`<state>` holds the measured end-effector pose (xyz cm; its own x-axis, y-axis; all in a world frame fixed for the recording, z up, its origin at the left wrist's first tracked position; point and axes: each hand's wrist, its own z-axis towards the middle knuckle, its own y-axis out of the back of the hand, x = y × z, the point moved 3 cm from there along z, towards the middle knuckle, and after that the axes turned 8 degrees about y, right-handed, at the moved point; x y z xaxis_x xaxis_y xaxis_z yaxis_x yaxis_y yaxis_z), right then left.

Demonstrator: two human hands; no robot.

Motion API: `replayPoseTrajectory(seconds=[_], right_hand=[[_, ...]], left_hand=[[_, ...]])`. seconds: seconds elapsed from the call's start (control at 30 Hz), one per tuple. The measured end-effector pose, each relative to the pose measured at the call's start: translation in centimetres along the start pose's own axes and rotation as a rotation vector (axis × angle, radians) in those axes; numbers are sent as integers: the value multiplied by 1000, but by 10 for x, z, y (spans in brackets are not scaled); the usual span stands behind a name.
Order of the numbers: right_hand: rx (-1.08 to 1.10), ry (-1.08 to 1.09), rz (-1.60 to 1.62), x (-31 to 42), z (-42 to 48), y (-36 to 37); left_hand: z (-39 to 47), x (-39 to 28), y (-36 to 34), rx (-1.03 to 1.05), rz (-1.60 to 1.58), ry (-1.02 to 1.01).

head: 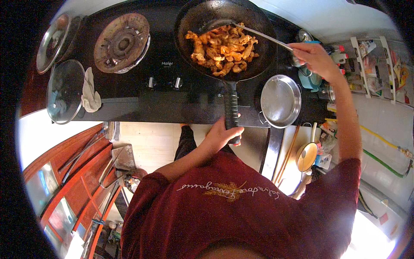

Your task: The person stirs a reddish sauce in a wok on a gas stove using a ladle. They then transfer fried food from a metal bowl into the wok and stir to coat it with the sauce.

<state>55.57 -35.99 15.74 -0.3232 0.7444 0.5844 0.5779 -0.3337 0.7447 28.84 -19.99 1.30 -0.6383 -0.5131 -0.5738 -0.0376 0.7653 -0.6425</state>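
My left hand (223, 134) is wrapped around the ribbed black handle (231, 106) of a dark wok (194, 68). The wok sits on the right side of the black cooktop (129, 92). In it lies a heap of browned meat pieces (229, 48), mostly toward the near side. My right hand (315, 58), to the right of the wok, grips the long metal handle of a cooking spatula or ladle (265, 39). Its head rests inside the wok at the far edge of the meat and is partly hidden there.
An empty-looking steel pan (280, 101) stands right of the wok handle. On the left are a rusty burner (123, 43), two glass lids (53, 43) (64, 92) and a crumpled cloth (90, 92). Chopsticks (288, 152) and a yellowish bowl (307, 157) lie at right, below a condiment rack (375, 68).
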Motion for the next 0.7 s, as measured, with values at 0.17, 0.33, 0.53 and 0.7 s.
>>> replayPoseTrajectory(seconds=[0.17, 0.33, 0.53, 0.7], right_hand=[[84, 56, -243, 28, -35, 71], [-69, -46, -52, -1, -82, 112], [-229, -42, 249, -36, -33, 42], [-270, -101, 283, -51, -29, 18]], left_hand=[[2, 9, 8, 4, 114, -115], [9, 5, -4, -6, -72, -13], [6, 11, -5, -113, -94, -41], [8, 23, 0, -161, -35, -91]])
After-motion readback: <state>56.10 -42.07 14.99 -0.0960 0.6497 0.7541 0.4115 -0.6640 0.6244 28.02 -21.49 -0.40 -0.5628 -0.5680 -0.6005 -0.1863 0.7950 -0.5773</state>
